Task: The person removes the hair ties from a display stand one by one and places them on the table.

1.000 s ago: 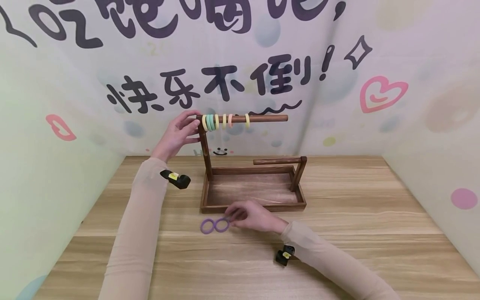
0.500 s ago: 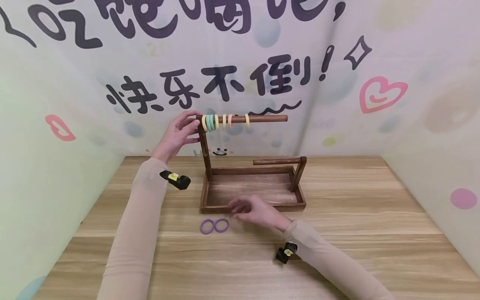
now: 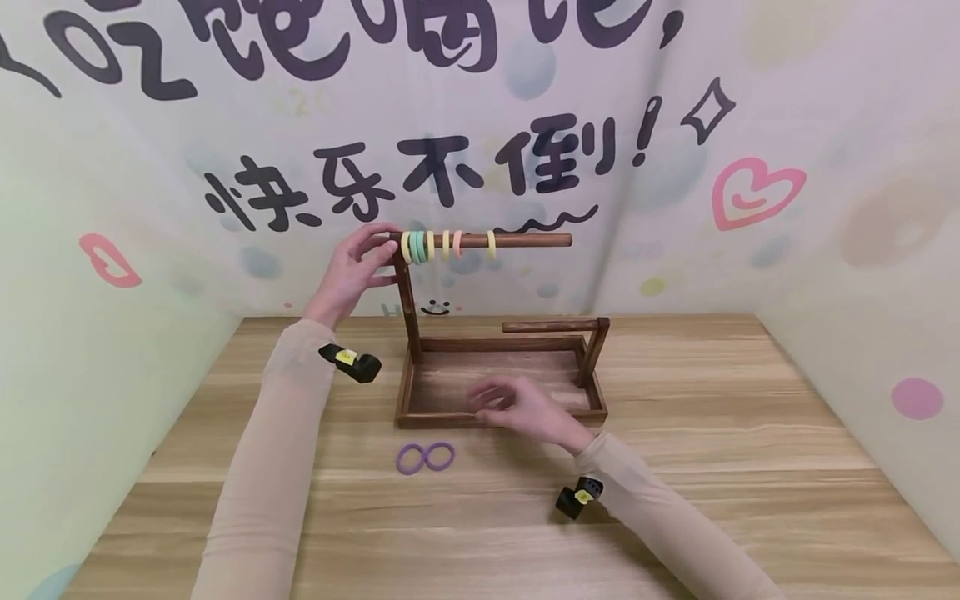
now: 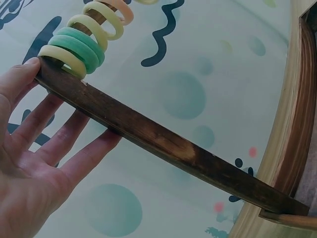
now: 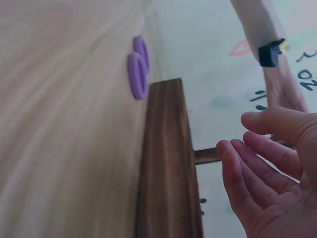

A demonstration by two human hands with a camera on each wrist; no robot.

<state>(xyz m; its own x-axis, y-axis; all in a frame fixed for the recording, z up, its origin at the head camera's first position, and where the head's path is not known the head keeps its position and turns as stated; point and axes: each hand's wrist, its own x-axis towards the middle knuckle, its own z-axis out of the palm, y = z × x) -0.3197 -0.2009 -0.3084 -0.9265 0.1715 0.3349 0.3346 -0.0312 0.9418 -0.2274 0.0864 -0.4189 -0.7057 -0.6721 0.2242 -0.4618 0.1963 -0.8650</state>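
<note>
A dark wooden rack has a tray base (image 3: 495, 422), a tall post (image 3: 409, 312) with an upper rod (image 3: 536, 241), and a shorter post with a lower rod (image 3: 547, 327). My left hand (image 3: 348, 271) holds the top of the tall post, thumb (image 4: 25, 74) at its end and fingertips along its side. Several yellow, teal and coral rings hang on the upper rod, among them a teal ring (image 4: 81, 49). Over the tray's front side hovers my right hand (image 3: 528, 410), fingers loosely bent around nothing. Two purple rings (image 3: 425, 457) lie on the table, side by side, before the tray.
The wooden table (image 3: 480, 525) meets a printed backdrop (image 3: 675, 275) behind the rack and at both sides. The tall post stands at the tray's left end, the short one at its right. The lower rod bears no rings.
My right hand has moved away from the purple rings, up and rightward over the tray's front. My left hand keeps its place on the post. The view has tilted slightly.
</note>
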